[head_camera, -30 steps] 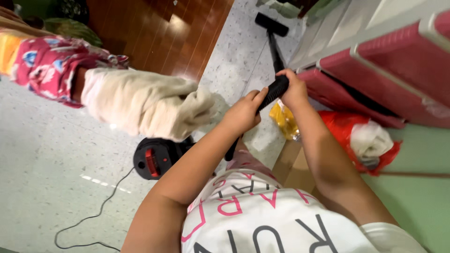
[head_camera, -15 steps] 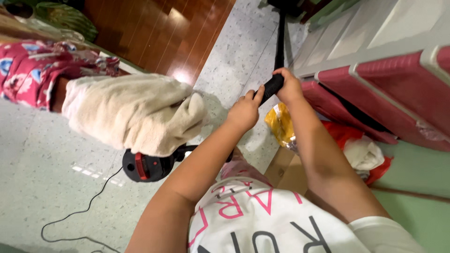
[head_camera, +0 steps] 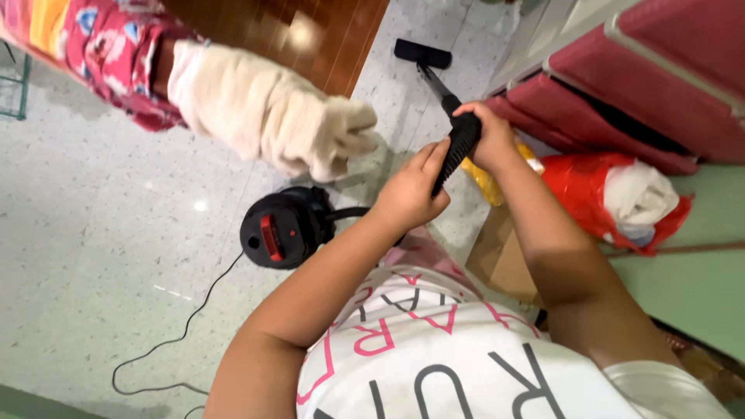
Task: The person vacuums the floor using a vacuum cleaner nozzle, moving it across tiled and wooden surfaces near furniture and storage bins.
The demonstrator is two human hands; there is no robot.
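Cream blanket (head_camera: 272, 116) hangs over bed edge, upper left, beside red flowered cloth (head_camera: 109, 54). Brown wooden floor (head_camera: 310, 35) strip beyond it; pale speckled floor (head_camera: 101, 233) elsewhere. Pink plastic drawers (head_camera: 652, 85) upper right. Red plastic bag (head_camera: 590, 194) with white bundle (head_camera: 632, 194) inside lies below drawers, yellow bag (head_camera: 485, 182) just beside. Cardboard piece (head_camera: 500, 256) on floor near them.

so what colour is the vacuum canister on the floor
Black with a red panel on top: the vacuum canister, clearest in the head view.
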